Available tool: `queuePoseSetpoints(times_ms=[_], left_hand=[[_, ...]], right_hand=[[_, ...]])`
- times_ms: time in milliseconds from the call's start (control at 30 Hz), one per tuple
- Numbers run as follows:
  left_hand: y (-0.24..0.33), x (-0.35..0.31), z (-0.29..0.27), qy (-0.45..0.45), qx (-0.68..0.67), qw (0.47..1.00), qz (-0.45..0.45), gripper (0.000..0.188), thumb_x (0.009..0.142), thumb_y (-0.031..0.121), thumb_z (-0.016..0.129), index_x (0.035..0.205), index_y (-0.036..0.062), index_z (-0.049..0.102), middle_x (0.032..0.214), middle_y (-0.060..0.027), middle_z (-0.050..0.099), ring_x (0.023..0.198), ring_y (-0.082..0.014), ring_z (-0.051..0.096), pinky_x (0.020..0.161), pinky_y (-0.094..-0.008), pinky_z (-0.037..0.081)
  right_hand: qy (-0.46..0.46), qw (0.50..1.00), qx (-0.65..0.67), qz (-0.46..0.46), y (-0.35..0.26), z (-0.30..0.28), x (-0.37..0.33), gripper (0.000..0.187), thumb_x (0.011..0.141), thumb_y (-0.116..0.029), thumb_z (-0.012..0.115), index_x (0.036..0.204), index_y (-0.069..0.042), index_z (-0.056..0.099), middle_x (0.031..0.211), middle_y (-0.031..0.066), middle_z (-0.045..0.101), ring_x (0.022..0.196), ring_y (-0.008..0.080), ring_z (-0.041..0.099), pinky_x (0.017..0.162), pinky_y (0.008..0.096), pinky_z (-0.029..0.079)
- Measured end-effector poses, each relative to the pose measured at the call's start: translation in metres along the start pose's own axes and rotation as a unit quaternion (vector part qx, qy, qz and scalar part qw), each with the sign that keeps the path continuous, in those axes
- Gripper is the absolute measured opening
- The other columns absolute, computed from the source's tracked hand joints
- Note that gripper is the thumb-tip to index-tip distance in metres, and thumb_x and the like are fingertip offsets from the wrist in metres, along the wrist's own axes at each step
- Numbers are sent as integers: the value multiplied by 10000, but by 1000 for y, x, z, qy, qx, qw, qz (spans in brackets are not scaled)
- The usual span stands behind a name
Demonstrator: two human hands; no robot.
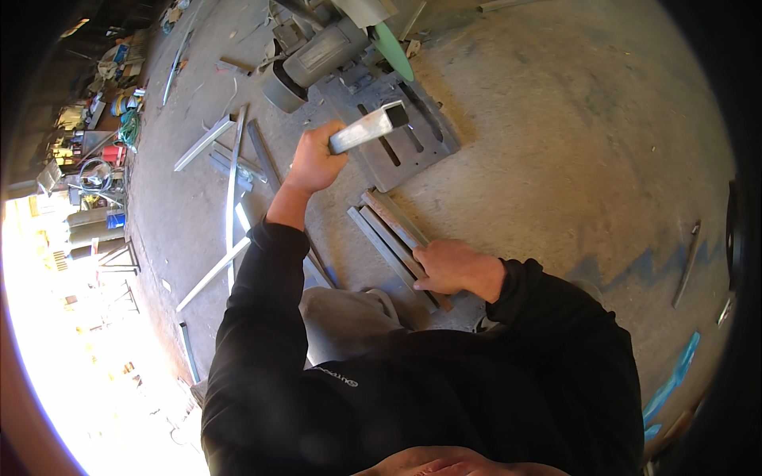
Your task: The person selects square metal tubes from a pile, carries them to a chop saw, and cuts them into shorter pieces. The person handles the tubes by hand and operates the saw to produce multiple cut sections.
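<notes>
My left hand point(317, 157) is closed around one end of a short square metal tube point(361, 132), its hollow end pointing up and to the right. The tube is above the slotted base plate point(397, 155) of a cut-off saw point(321, 59). On the floor in front of that base lie several metal bars point(384, 246) side by side. My right hand point(456, 266) is on their near right part, with its fingers curled over the rightmost, rusty bar point(394, 216). The undersides of those fingers are hidden.
A green cutting disc point(393, 51) shows at the saw's right. Loose lengths of metal point(232, 194) lie on the floor to the left. Cluttered gear point(95, 170) stands along the far left. A blue strip point(671, 379) and a thin rod point(687, 266) lie at the right.
</notes>
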State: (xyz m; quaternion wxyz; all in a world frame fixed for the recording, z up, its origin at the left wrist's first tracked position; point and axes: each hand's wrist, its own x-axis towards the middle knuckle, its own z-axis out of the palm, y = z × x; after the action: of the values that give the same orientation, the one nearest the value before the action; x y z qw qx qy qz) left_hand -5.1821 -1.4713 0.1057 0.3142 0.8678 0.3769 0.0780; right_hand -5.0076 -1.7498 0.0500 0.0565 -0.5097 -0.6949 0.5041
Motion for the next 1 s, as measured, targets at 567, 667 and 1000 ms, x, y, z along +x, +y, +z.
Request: queuePoseSetpoints(times_ms=[567,667,1000], left_hand=[[-165,-184,-69,247,20,884,-395,314,850,171,729,1103,-13,715,899,-172,767,827,-294,747,780,-439,572],[-214,-256,-48,238,-1,833,-500,369,858,178,730,1150,-43,687,919,-178,765,835,-316,747,791,-446,582],[-329,-323,69,137,2,733,-666,485,861,150,685,1310,-23,628,1193,-245,735,1124,-409,732,924,-482,587]], right_hand=[[-35,999,1,21,22,6,11,535,884,-453,808,1122,3,658,986,240,728,1002,464,697,851,544,555],[-46,998,-4,30,30,11,16,529,885,-449,808,1112,4,656,996,240,730,972,470,698,830,549,558],[-147,980,-11,133,60,65,49,550,907,-490,793,1172,-24,667,1081,243,743,1014,442,717,838,535,569]])
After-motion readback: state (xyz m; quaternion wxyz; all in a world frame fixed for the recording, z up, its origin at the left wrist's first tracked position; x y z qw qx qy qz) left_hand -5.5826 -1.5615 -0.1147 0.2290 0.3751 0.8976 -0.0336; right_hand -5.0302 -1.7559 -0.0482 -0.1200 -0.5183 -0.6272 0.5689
